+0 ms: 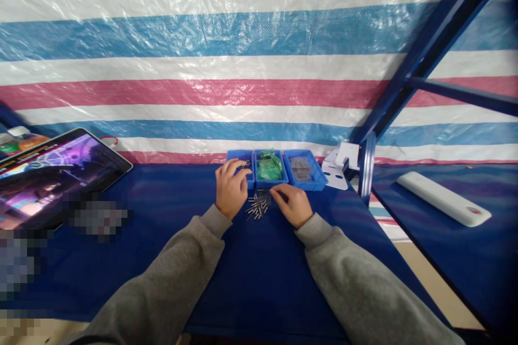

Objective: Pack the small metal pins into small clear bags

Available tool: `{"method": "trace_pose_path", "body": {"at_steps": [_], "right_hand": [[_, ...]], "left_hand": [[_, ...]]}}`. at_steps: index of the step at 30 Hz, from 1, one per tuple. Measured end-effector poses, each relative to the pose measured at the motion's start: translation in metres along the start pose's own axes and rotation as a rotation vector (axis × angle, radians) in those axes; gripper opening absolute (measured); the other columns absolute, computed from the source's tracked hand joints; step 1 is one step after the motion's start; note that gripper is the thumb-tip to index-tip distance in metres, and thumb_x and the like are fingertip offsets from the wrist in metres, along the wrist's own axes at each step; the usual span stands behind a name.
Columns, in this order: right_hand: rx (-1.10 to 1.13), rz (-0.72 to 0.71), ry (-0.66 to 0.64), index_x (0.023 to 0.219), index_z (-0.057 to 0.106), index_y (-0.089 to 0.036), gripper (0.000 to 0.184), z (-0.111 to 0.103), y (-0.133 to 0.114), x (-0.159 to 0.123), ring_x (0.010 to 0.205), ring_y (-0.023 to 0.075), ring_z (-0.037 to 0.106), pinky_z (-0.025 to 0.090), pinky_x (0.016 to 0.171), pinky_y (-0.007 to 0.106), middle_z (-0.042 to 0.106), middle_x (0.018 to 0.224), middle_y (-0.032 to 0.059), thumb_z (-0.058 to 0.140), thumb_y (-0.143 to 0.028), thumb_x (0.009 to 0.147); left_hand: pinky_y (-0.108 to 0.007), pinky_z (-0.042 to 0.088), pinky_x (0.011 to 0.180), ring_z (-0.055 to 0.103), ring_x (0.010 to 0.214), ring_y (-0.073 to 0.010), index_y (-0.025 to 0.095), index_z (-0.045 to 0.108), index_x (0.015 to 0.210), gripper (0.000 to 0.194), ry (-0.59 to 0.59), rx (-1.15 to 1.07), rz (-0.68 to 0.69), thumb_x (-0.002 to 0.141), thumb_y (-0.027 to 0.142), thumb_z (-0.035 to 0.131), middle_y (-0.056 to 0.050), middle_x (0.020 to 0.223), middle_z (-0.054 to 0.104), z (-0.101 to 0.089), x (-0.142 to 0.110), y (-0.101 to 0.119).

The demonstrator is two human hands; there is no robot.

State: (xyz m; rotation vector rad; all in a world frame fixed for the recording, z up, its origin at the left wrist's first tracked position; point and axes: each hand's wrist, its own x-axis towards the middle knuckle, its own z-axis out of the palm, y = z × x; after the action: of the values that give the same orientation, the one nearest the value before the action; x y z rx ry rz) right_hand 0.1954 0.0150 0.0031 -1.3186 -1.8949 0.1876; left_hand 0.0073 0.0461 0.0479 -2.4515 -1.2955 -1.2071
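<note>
My left hand (232, 187) is over the front of the left blue bin (251, 173), fingers bent and apart, thumb away from them, with nothing visible between. Small dark metal pieces show inside that bin, partly covered by the hand. On the table, between my two hands, lies a loose pile of thin metal pins (258, 206); their exact kind is too small to tell. My right hand (293, 204) rests at the pile's right side, thumb and fingertips pinched together. Whatever those fingertips hold is too small to make out.
A middle bin (286, 181) contains green plastic packaging, and a right bin (319, 185) holds greyish packets. Behind them hangs a striped tarp (243, 91). A tablet (76, 167) leans at left. White bent card (335, 175), a blue metal frame (388, 97) and a white bar-shaped device (443, 198) are at right.
</note>
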Motion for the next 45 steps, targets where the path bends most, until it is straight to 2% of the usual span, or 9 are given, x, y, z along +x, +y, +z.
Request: {"method": "trace_pose_path", "body": {"at_steps": [6, 11, 18, 21, 25, 28, 33, 39, 45], "right_hand": [[-0.27, 0.13, -0.161, 0.089, 0.064, -0.023, 0.014, 0.006, 0.016, -0.001, 0.068, 0.0155, 0.057, 0.037, 0.056, 0.024, 0.063, 0.074, 0.0016, 0.055, -0.024, 0.077], [-0.312, 0.134, -0.239, 0.086, 0.062, -0.024, 0.012, 0.007, 0.018, -0.002, 0.068, 0.0144, 0.056, 0.033, 0.054, 0.024, 0.062, 0.077, 0.0009, 0.054, -0.022, 0.078], [-0.302, 0.109, -0.231, 0.08, 0.059, -0.023, 0.01, 0.008, 0.014, -0.002, 0.069, 0.014, 0.057, 0.033, 0.054, 0.023, 0.062, 0.078, 0.0013, 0.049, -0.021, 0.081], [-0.234, 0.06, -0.178, 0.087, 0.059, -0.023, 0.013, 0.008, 0.012, -0.002, 0.071, 0.0141, 0.057, 0.036, 0.059, 0.023, 0.063, 0.08, 0.0014, 0.047, -0.023, 0.082], [-0.206, 0.039, -0.116, 0.097, 0.059, -0.022, 0.02, 0.008, 0.011, -0.002, 0.069, 0.0142, 0.057, 0.038, 0.061, 0.024, 0.064, 0.081, 0.0018, 0.046, -0.024, 0.082], [-0.22, 0.055, -0.141, 0.091, 0.061, -0.022, 0.018, 0.007, 0.012, -0.001, 0.064, 0.0137, 0.056, 0.037, 0.058, 0.024, 0.063, 0.075, 0.0004, 0.048, -0.021, 0.079], [-0.205, 0.066, -0.182, 0.09, 0.061, -0.022, 0.017, 0.004, 0.01, 0.0, 0.062, 0.0132, 0.055, 0.036, 0.058, 0.024, 0.061, 0.068, -0.0008, 0.051, -0.021, 0.077], [-0.279, 0.148, -0.248, 0.099, 0.06, -0.023, 0.022, 0.006, 0.009, 0.0, 0.069, 0.0132, 0.057, 0.036, 0.06, 0.022, 0.064, 0.075, 0.0002, 0.049, -0.023, 0.079], [-0.382, 0.187, -0.266, 0.106, 0.057, -0.026, 0.025, 0.009, 0.012, 0.0, 0.077, 0.016, 0.06, 0.036, 0.06, 0.024, 0.066, 0.087, 0.0015, 0.044, -0.027, 0.085]], "left_hand": [[-0.034, 0.04, 0.081, 0.054, 0.091, -0.0183, 0.019, 0.063, 0.082, 0.022, -0.116, -0.18, 0.155, 0.08, 0.01, 0.044, -0.005, 0.093, 0.062, 0.014, -0.026, 0.001], [-0.031, 0.042, 0.078, 0.057, 0.086, -0.016, 0.019, 0.063, 0.081, 0.022, -0.169, -0.249, 0.151, 0.081, 0.01, 0.042, -0.005, 0.089, 0.063, 0.024, -0.031, -0.006], [-0.031, 0.044, 0.08, 0.058, 0.085, -0.0157, 0.019, 0.063, 0.077, 0.023, -0.101, -0.311, 0.071, 0.08, 0.009, 0.043, -0.004, 0.087, 0.064, 0.026, -0.032, -0.01], [-0.03, 0.045, 0.079, 0.059, 0.086, -0.0158, 0.018, 0.063, 0.078, 0.02, -0.031, -0.321, -0.013, 0.081, 0.011, 0.044, -0.004, 0.087, 0.064, 0.024, -0.03, -0.011], [-0.025, 0.046, 0.067, 0.059, 0.079, -0.0142, 0.017, 0.062, 0.077, 0.017, 0.016, -0.336, -0.096, 0.081, 0.013, 0.046, -0.004, 0.083, 0.063, 0.023, -0.028, -0.012], [-0.024, 0.046, 0.063, 0.059, 0.077, -0.0139, 0.017, 0.062, 0.075, 0.017, 0.014, -0.346, -0.103, 0.081, 0.013, 0.047, -0.003, 0.083, 0.063, 0.023, -0.027, -0.013], [-0.025, 0.046, 0.067, 0.059, 0.081, -0.0143, 0.017, 0.063, 0.075, 0.019, -0.022, -0.365, -0.081, 0.081, 0.011, 0.045, -0.004, 0.084, 0.063, 0.026, -0.029, -0.013], [-0.023, 0.045, 0.065, 0.059, 0.082, -0.0143, 0.017, 0.063, 0.077, 0.02, -0.094, -0.383, -0.068, 0.08, 0.009, 0.045, -0.004, 0.085, 0.063, 0.027, -0.03, -0.012], [-0.024, 0.046, 0.067, 0.059, 0.081, -0.0142, 0.017, 0.063, 0.077, 0.021, -0.091, -0.392, -0.065, 0.08, 0.009, 0.045, -0.004, 0.084, 0.063, 0.027, -0.03, -0.011]]}}
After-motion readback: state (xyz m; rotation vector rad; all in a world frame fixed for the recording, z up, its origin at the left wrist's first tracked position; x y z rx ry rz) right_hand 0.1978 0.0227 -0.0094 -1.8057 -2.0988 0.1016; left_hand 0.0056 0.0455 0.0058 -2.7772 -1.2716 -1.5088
